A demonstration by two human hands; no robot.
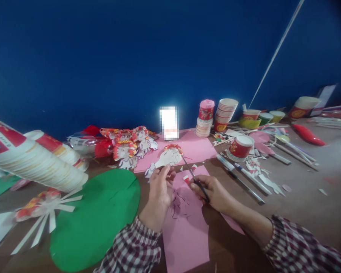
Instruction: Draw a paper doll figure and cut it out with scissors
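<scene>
My left hand (161, 187) is closed with its thumb and fingers on the lower edge of a white paper cutout (170, 158). The cutout has dark drawn lines and a curved red-and-yellow rim along its top. In my right hand (208, 189) is a pair of scissors (197, 179), fingers closed round the dark handles. The blades point up and left, their tips by the cutout's right edge. Below both hands lies a pink paper sheet (184, 235) with black drawn lines. Small red-and-white paper scraps (186, 179) lie near the blades.
Left of my hands are a green paper shape (96, 220), stacked paper cups (42, 163) and a fringed cup piece (49, 208). Several finished-looking paper figures (126, 146) lie behind. On the right are a red cup (241, 146), pens (248, 182), paper scraps (257, 167) and upright cup stacks (226, 113).
</scene>
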